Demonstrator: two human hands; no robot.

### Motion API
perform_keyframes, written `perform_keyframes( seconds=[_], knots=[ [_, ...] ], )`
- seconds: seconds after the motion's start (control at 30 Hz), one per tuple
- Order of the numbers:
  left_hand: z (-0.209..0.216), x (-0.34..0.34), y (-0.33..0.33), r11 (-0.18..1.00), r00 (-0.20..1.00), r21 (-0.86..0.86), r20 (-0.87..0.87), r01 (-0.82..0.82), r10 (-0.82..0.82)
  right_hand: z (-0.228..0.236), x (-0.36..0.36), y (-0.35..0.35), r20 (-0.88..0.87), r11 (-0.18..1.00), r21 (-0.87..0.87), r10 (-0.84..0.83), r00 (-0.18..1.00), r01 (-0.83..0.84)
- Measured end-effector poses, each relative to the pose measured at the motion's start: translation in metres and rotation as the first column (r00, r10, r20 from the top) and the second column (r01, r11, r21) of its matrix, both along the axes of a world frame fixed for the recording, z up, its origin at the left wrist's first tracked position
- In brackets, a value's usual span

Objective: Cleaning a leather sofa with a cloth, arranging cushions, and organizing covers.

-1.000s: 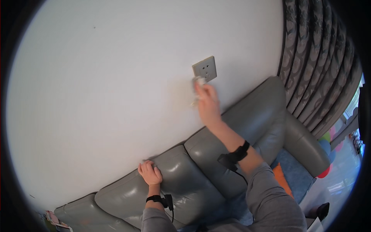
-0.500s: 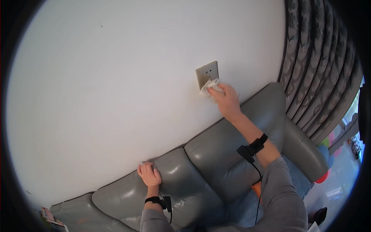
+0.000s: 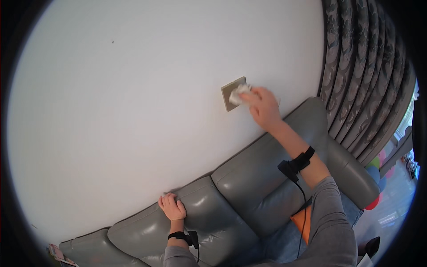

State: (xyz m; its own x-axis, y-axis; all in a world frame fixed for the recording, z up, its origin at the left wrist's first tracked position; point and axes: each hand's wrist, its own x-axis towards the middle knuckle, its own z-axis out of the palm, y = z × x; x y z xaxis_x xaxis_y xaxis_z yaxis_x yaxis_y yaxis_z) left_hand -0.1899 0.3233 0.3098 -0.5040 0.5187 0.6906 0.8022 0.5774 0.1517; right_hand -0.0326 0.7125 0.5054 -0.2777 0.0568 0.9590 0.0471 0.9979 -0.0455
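My right hand (image 3: pixel 265 110) pinches a crumpled white cloth (image 3: pixel 239 95) against a beige wall socket (image 3: pixel 227 91). The cloth and fingers cover most of the socket's face, so its holes are hidden. Motion blurs the fingertips slightly. Lower down and to the left, my left hand (image 3: pixel 172 208) rests over the top edge of the grey leather sofa (image 3: pixel 240 162), its fingers stretched toward the wall. A small pale bit shows by those fingertips; I cannot make out what it is. Both wrists wear black straps with cabled devices.
The white wall (image 3: pixel 133 111) rises behind the sofa. Patterned grey curtains (image 3: pixel 351 75) hang at the right. An orange cushion-like thing (image 3: pixel 302 224) lies on the seat. Balloons (image 3: pixel 376 201) are on the floor beyond the armrest. Some small items (image 3: pixel 60 255) stand at the lower left.
My right hand has moved the cloth up from the socket's lower edge to its middle, covering the holes. My left hand stays on the sofa back. The view has shifted slightly.
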Motion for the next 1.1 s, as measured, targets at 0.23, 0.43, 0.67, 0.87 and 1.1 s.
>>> perform_keyframes(
  seconds=[0.23,0.43,0.67,0.87,1.1],
  knots=[
    [0.001,-0.002,0.008,1.000,1.000,0.023,0.002,0.009,-0.009,0.037,-0.006,0.034,0.104,0.967,-0.238,-0.067,0.992,0.091],
    [0.006,0.000,0.006,1.000,1.000,0.027,-0.003,-0.001,0.001,0.045,-0.003,-0.005,0.262,0.922,-0.384,0.056,0.963,0.050],
    [0.001,0.000,0.003,0.999,1.000,0.030,-0.001,0.011,-0.010,0.054,0.026,-0.011,-0.235,-0.004,-0.958,0.584,0.777,-0.287],
    [0.005,0.001,0.002,1.000,1.000,0.030,0.006,-0.001,0.001,0.041,0.019,0.009,-0.162,0.313,-0.879,0.512,0.843,-0.359],
    [0.007,0.002,0.007,0.999,1.000,0.038,0.009,0.014,-0.015,0.047,-0.005,0.015,0.123,0.907,-0.304,-0.264,0.957,0.290]
  ],
)
